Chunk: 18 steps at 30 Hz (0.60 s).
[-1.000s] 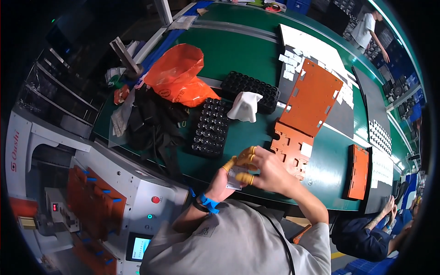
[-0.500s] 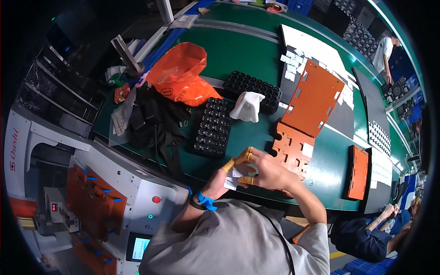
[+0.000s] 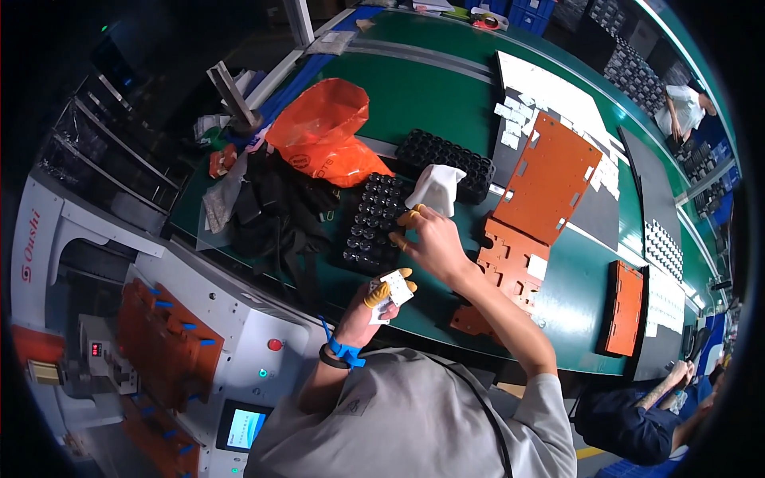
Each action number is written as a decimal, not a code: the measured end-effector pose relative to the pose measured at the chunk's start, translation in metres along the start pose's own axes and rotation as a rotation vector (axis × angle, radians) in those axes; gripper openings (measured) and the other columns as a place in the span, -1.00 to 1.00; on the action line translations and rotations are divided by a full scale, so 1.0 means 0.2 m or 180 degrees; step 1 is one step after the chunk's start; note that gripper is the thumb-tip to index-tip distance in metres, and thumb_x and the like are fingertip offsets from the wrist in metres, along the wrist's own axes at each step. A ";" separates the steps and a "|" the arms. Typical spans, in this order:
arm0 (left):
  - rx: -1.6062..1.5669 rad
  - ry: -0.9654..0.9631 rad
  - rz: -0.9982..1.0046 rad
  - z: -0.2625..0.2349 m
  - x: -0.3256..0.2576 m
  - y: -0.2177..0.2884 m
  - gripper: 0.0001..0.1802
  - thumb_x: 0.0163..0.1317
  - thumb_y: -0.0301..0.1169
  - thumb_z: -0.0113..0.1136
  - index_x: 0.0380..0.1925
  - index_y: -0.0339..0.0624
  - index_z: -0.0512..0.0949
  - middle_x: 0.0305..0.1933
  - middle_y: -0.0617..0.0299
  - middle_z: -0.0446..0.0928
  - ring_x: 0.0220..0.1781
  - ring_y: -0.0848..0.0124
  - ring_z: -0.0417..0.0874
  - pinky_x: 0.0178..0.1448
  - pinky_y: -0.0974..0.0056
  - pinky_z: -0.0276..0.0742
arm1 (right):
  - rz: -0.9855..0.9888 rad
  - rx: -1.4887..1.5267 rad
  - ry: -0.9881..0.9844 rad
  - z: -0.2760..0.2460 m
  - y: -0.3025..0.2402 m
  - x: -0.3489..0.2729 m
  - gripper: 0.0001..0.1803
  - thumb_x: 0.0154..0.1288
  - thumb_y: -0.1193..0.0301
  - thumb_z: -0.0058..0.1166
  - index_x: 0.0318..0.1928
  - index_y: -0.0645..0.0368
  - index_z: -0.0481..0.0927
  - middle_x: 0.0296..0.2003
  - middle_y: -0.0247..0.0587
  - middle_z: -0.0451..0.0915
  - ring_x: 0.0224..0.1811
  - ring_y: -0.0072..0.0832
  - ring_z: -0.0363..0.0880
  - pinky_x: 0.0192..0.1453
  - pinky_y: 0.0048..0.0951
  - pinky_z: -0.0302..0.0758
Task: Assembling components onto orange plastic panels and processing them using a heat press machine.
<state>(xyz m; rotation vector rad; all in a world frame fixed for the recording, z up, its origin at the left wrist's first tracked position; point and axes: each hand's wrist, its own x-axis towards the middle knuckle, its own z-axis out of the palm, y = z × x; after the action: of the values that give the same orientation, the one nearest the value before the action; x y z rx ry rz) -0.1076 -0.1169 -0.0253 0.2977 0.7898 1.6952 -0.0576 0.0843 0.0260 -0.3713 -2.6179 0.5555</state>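
Observation:
My left hand [image 3: 360,320] is closed on a small white plate [image 3: 394,291] with dark holes, which tilts up between its fingers. A second white edge shows below it, partly covered by the fingers. My right hand [image 3: 437,241] reaches over the right side of a black tray [image 3: 372,219] with rows of round pockets. Its thumb and forefinger are apart, and nothing shows between them. Yellow finger cots cover fingertips of both hands. Just beyond the right hand stands a crumpled white pouch [image 3: 436,188].
A second black tray [image 3: 450,159] lies behind the pouch. Orange perforated panels [image 3: 550,179] lie to the right, beside white sheets [image 3: 550,88]. An orange bag [image 3: 327,135] and black straps [image 3: 279,211] are at left. A machine [image 3: 231,327] stands near left; a co-worker [image 3: 629,418] sits at right.
My right hand has left the white plate and moved forward to the black tray. My left hand has drawn slightly back and left, still holding the plate, now more exposed.

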 end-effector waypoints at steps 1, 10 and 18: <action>0.0087 0.0083 0.0046 0.00 -0.01 0.00 -0.25 0.39 0.10 0.06 0.33 -0.30 0.37 0.04 0.10 0.63 -0.47 0.58 0.35 -0.36 0.43 0.28 | -0.0025 0.0013 -0.0001 0.03 0.00 0.03 -0.69 0.17 0.27 0.35 -0.23 0.26 0.68 -0.34 -0.05 0.55 -0.34 -0.08 0.60 -0.23 -0.11 0.57; 0.0186 0.0132 0.0200 0.09 -0.09 0.05 -0.45 0.30 -0.38 0.25 0.28 -0.27 0.45 0.08 0.09 0.63 -0.43 0.72 0.33 -0.35 0.58 0.29 | 0.0238 -0.0699 -0.0363 0.11 -0.07 0.13 -0.66 0.11 0.18 0.33 -0.39 0.26 0.66 -0.31 -0.01 0.64 -0.33 -0.09 0.68 -0.25 -0.14 0.62; 0.0299 0.0070 0.0403 0.09 -0.08 0.01 -0.35 0.24 -0.27 0.33 0.30 -0.29 0.42 0.12 -0.02 0.61 -0.33 0.66 0.50 -0.30 0.56 0.43 | 0.0211 -0.0904 -0.0244 0.15 -0.08 0.10 -0.64 0.13 0.16 0.23 -0.37 0.26 0.64 -0.30 0.02 0.65 -0.34 -0.10 0.71 -0.28 -0.12 0.62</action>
<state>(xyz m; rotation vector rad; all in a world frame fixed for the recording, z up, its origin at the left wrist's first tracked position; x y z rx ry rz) -0.0951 -0.1252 -0.0076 0.4016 0.8842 1.7851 -0.0918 0.0681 0.0159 -0.5363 -2.7726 0.2208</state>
